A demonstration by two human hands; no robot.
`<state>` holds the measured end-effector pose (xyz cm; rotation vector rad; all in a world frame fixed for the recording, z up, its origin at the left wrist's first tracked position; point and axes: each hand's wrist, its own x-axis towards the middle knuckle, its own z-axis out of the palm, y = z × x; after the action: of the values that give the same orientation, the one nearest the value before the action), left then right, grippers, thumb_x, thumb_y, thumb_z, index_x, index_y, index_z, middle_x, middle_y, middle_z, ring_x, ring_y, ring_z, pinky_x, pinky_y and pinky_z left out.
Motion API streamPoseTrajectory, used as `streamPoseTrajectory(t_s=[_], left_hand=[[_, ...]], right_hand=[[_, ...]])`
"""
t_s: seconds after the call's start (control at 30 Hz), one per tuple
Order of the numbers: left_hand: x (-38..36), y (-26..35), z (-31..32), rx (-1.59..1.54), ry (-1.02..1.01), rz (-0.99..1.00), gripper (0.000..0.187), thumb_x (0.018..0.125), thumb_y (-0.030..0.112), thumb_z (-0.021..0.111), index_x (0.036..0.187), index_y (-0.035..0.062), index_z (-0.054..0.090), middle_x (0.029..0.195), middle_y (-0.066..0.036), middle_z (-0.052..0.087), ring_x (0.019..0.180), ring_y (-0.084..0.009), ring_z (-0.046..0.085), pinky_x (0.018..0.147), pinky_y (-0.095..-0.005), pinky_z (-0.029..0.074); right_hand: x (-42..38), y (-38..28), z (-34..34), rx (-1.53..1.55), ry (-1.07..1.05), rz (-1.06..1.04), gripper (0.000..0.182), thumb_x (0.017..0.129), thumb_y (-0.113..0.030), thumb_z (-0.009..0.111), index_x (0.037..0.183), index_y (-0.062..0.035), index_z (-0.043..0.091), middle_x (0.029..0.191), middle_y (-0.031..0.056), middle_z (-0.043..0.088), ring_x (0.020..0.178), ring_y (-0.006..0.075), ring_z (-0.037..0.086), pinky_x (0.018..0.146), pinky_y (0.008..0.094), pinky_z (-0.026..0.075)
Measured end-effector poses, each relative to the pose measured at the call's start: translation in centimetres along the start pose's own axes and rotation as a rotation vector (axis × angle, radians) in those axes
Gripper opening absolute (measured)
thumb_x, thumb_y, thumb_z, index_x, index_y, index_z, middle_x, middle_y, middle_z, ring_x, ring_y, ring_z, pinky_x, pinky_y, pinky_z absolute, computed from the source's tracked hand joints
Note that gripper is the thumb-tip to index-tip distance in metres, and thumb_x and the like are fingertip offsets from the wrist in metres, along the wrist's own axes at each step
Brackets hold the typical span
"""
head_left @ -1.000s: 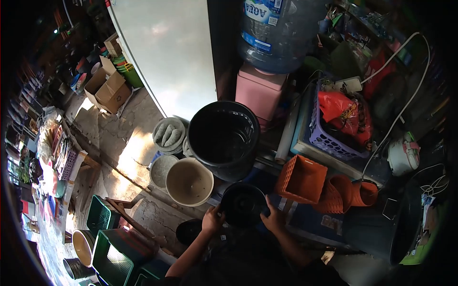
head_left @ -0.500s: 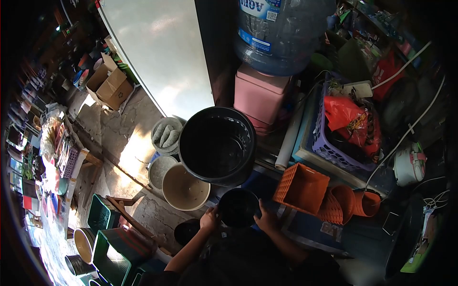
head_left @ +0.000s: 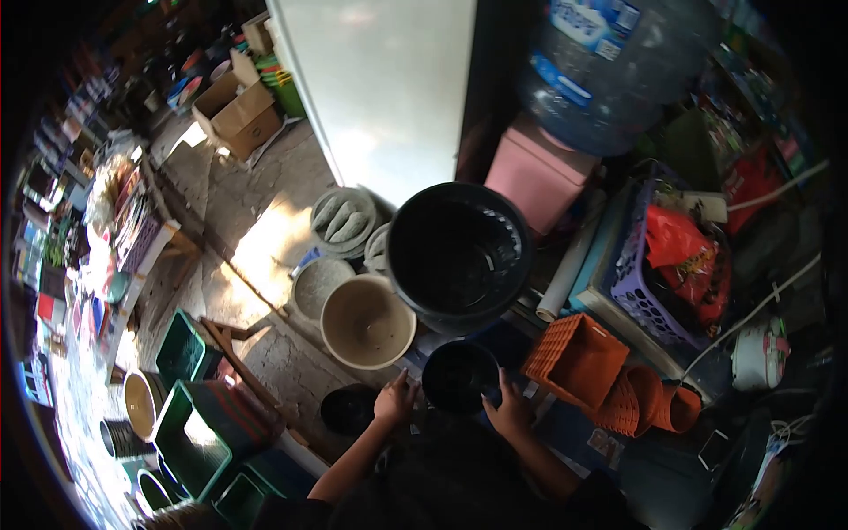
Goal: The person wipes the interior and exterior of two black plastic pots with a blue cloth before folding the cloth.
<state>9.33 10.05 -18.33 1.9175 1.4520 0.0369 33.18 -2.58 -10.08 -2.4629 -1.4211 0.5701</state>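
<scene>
A round black pot (head_left: pixel 461 378) stands upright between my hands, its dark inside facing up. My left hand (head_left: pixel 396 403) is just off its left rim, with the fingers stretched out and nothing seen in them. On the other side my right hand (head_left: pixel 510 410) has thumb and forefinger apart, their tips right at the pot's right rim. Behind the pot stands a much larger black pot (head_left: pixel 459 252). A beige pot (head_left: pixel 368 321) is to its left, beyond my left hand. Another dark bowl-shaped pot (head_left: pixel 349 410) lies low beside my left wrist.
Orange woven baskets (head_left: pixel 579 358) are at my right, with a purple basket (head_left: pixel 649 291) of red plastic bags behind them. Grey pots (head_left: pixel 343 221) stand on the floor near a white panel (head_left: pixel 380 88). Green crates (head_left: pixel 190 433) are lower left. A water bottle (head_left: pixel 609 79) rests on a pink container (head_left: pixel 539 177).
The view has shifted, so most things sit further right or lower. Both hands were at the black pot's rim before; now the left is slightly apart from it and the right has loosened.
</scene>
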Motion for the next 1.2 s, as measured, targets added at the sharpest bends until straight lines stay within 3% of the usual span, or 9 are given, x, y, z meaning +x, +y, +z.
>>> streamPoseTrajectory(t_s=[0.1, 0.2, 0.47, 0.6, 0.67, 0.73, 0.9, 1.13, 1.2], left_hand=[[-2.4, -4.6, -0.6, -0.131, 0.175, -0.07, 0.05, 0.093, 0.04, 0.057, 0.132, 0.0087, 0.055, 0.11, -0.018, 0.066, 0.106, -0.0348, 0.062, 0.09, -0.0421, 0.05], [-6.1, -9.8, -0.9, -0.167, 0.34, -0.178, 0.043, 0.092, 0.032, 0.059, 0.125, 0.0059, 0.059, 0.112, -0.02, 0.066, 0.106, -0.0353, 0.062, 0.092, -0.0419, 0.049], [-14.9, -21.3, 0.9, -0.37, 0.348, -0.605, 0.044, 0.089, 0.029, 0.061, 0.124, 0.0021, 0.059, 0.114, -0.022, 0.065, 0.109, -0.0368, 0.061, 0.095, -0.043, 0.048], [-16.6, -25.3, 2.6, -0.466, 0.304, -0.743, 0.046, 0.089, 0.026, 0.061, 0.127, 0.0016, 0.056, 0.12, -0.024, 0.062, 0.116, -0.0382, 0.057, 0.1, -0.0433, 0.045], [-16.7, -27.6, 4.8, -0.499, 0.279, -0.794, 0.049, 0.089, 0.025, 0.061, 0.131, 0.0021, 0.053, 0.125, -0.025, 0.059, 0.12, -0.0388, 0.054, 0.102, -0.0439, 0.043], [-15.9, -30.3, 7.3, -0.55, 0.309, -0.789, 0.052, 0.088, 0.024, 0.062, 0.134, 0.0025, 0.05, 0.128, -0.025, 0.056, 0.123, -0.0389, 0.052, 0.104, -0.0447, 0.041], [-13.4, -34.7, 11.0, -0.542, 0.302, -0.808, 0.052, 0.088, 0.02, 0.063, 0.135, 0.0035, 0.049, 0.125, -0.024, 0.057, 0.119, -0.0396, 0.053, 0.102, -0.0451, 0.042], [-8.6, -39.9, 16.0, -0.643, 0.489, -0.845, 0.039, 0.087, 0.013, 0.063, 0.124, 0.0035, 0.053, 0.117, -0.021, 0.059, 0.111, -0.0369, 0.057, 0.095, -0.0436, 0.045], [-8.3, -39.7, 16.4, -0.654, 0.494, -0.89, 0.036, 0.087, 0.013, 0.064, 0.121, 0.0035, 0.054, 0.115, -0.02, 0.06, 0.109, -0.0357, 0.058, 0.094, -0.0433, 0.045]], right_hand=[[-0.9, -3.5, -1.2, 0.147, 0.075, -0.228, 0.069, 0.079, -0.032, 0.074, 0.139, -0.0094, 0.047, 0.098, 0.016, 0.063, 0.086, 0.0345, 0.066, 0.073, 0.0432, 0.053], [-1.4, -8.7, -0.7, 0.3, -0.089, -0.377, 0.06, 0.078, -0.029, 0.077, 0.13, -0.0094, 0.056, 0.098, 0.016, 0.063, 0.089, 0.033, 0.065, 0.074, 0.0414, 0.052], [-2.0, -17.2, 11.5, 0.25, -0.52, -0.606, 0.051, 0.081, -0.032, 0.071, 0.123, -0.007, 0.059, 0.111, 0.0167, 0.064, 0.104, 0.0355, 0.062, 0.088, 0.0451, 0.05], [-1.1, -18.7, 22.9, 0.005, -0.708, -0.543, 0.048, 0.081, -0.036, 0.069, 0.119, -0.0088, 0.059, 0.111, 0.0161, 0.065, 0.107, 0.0351, 0.061, 0.089, 0.0466, 0.05], [-0.5, -19.3, 28.1, -0.133, -0.74, -0.467, 0.037, 0.079, -0.035, 0.07, 0.105, -0.0094, 0.063, 0.107, 0.0168, 0.067, 0.103, 0.0364, 0.063, 0.086, 0.048, 0.051], [0.5, -20.5, 31.6, -0.206, -0.823, -0.279, 0.052, 0.078, -0.034, 0.072, 0.118, -0.004, 0.063, 0.111, 0.0202, 0.067, 0.106, 0.0356, 0.063, 0.091, 0.0442, 0.05], [2.0, -20.0, 40.7, -0.134, -0.725, -0.035, 0.054, 0.077, -0.035, 0.073, 0.122, -0.0058, 0.061, 0.113, 0.0199, 0.067, 0.108, 0.0367, 0.063, 0.091, 0.0436, 0.05], [4.1, -18.3, 47.3, -0.158, -0.655, -0.064, 0.05, 0.081, -0.036, 0.069, 0.123, -0.0106, 0.06, 0.117, 0.0178, 0.065, 0.111, 0.0368, 0.06, 0.09, 0.0462, 0.05], [4.2, -18.3, 47.5, -0.135, -0.633, -0.035, 0.045, 0.078, -0.033, 0.071, 0.116, -0.0087, 0.064, 0.11, 0.0174, 0.068, 0.106, 0.0363, 0.063, 0.089, 0.0447, 0.049]])
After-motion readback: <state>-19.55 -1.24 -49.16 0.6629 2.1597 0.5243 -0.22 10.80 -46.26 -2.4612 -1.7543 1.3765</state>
